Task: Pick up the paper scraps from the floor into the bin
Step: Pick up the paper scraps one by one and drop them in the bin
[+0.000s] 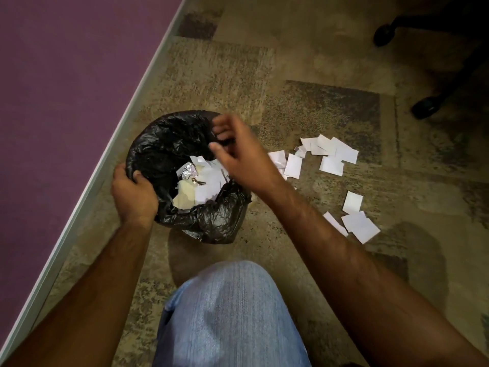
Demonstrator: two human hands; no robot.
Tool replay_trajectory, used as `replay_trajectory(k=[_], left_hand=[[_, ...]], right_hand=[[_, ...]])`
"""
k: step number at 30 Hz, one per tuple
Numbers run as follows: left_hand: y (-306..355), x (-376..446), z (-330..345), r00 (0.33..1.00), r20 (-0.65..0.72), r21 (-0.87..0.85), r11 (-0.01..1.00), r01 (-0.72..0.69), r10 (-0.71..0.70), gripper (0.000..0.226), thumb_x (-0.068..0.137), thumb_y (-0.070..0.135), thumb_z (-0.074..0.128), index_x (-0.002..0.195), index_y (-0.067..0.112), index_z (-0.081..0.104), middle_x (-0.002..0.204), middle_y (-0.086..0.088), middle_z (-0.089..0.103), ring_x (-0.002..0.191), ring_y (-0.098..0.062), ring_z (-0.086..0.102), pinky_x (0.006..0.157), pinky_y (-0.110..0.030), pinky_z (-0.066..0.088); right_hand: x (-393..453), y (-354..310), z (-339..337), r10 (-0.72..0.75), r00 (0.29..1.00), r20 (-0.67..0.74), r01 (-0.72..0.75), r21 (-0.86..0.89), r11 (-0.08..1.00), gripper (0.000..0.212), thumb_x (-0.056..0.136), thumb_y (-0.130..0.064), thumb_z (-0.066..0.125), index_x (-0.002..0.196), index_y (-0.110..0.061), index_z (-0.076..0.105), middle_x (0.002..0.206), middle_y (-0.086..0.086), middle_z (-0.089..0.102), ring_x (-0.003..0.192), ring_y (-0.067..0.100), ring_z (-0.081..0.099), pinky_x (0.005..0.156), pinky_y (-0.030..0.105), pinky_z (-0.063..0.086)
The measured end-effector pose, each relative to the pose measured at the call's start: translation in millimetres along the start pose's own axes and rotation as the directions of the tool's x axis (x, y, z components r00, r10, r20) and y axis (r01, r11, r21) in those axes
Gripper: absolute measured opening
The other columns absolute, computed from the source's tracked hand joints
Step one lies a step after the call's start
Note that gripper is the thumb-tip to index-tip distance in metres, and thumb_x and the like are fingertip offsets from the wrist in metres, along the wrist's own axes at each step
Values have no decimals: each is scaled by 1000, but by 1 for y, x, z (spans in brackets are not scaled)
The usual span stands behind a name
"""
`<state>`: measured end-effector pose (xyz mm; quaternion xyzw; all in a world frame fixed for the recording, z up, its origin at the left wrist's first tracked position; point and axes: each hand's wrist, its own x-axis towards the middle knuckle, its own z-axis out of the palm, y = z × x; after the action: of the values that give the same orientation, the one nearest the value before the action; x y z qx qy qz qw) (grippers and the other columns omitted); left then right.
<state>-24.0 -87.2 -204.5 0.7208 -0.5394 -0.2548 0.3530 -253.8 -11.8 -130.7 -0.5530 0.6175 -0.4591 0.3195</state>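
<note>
White, mostly square scraps [328, 154] lie scattered on the carpet [317, 102] right of the black-lined bin [169, 144], more piled inside it, while the left hand [133, 193] grips its near-left rim and the right hand [240, 152] hovers above, fingers [219, 128] loosely spread, empty.

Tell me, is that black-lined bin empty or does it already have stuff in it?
Partly filled. Inside the bin, white paper pieces and a crumpled foil bit lie at the bottom, well below the rim.
</note>
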Motion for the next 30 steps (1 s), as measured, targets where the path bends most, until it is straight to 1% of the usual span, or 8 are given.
replay_trajectory(k=[4, 8, 12, 18, 20, 25, 27, 30], left_hand=[[-1, 1, 1, 1000, -5, 2, 1000, 0, 0, 32, 105, 17, 47, 133, 5, 58, 127, -16, 66, 114, -31, 63, 89, -24, 42], [2, -1, 0, 1000, -8, 10, 1000, -2, 2, 33, 105, 17, 48, 134, 5, 59, 129, -17, 66, 117, -32, 62, 95, -29, 46], [-4, 3, 1, 1000, -2, -1, 1000, -7, 7, 35, 103, 19, 48, 134, 9, 60, 128, -14, 66, 117, -31, 63, 98, -34, 48], [-3, 2, 1, 1000, 3, -27, 1000, -5, 5, 37, 102, 22, 48, 135, 13, 60, 128, -11, 67, 116, -30, 64, 102, -38, 51], [-2, 2, 1, 1000, 7, -23, 1000, -3, 3, 37, 102, 22, 47, 135, 12, 60, 128, -11, 67, 116, -29, 64, 102, -38, 51], [-2, 3, 1, 1000, 4, -19, 1000, 1, -1, 37, 102, 22, 47, 136, 13, 60, 129, -11, 67, 117, -29, 64, 101, -35, 50], [-2, 3, 1, 1000, 4, -16, 1000, 4, -4, 38, 102, 22, 48, 137, 12, 59, 129, -11, 66, 117, -29, 63, 100, -33, 48], [-1, 2, 1, 1000, 5, -10, 1000, 9, -9, 38, 103, 21, 48, 137, 12, 59, 131, -12, 66, 119, -29, 62, 100, -31, 46]], right_hand=[[-12, 47, -33, -43, 958, -284, -5, -167, 986, 19, 99, -25, 63, 116, -18, 55, 110, -2, 57, 101, 15, 57, 87, 34, 53], [-36, 117, -71, 138, 905, -403, -267, -285, 921, 27, 97, -29, 64, 118, -14, 55, 114, 2, 57, 104, 19, 55, 92, 42, 50], [-75, 177, -102, 484, 787, -383, -615, -424, 665, 57, 91, -37, 72, 136, -10, 49, 136, 16, 51, 127, 35, 49, 107, 48, 44], [-153, 241, -130, 753, 531, -388, -822, -450, 348, 130, 53, -88, 78, 154, -29, 20, 161, 19, 31, 149, 44, 28, 117, 64, 31], [-174, 253, -138, 799, 472, -373, -853, -424, 306, 144, 43, -92, 76, 157, -27, 17, 163, 18, 28, 149, 43, 27, 119, 62, 28], [-191, 255, -137, 844, 465, -267, -830, -464, 310, 142, 46, -89, 80, 155, -25, 17, 163, 17, 25, 147, 43, 32, 117, 59, 34], [-189, 246, -125, 853, 467, -234, -828, -454, 329, 137, 57, -76, 85, 161, -30, 9, 168, 19, 6, 153, 46, 17, 122, 60, 24], [-183, 233, -104, 852, 494, -174, -797, -482, 363, 143, 50, -77, 87, 161, -44, 4, 167, 22, -20, 153, 53, -15, 122, 69, 4]])
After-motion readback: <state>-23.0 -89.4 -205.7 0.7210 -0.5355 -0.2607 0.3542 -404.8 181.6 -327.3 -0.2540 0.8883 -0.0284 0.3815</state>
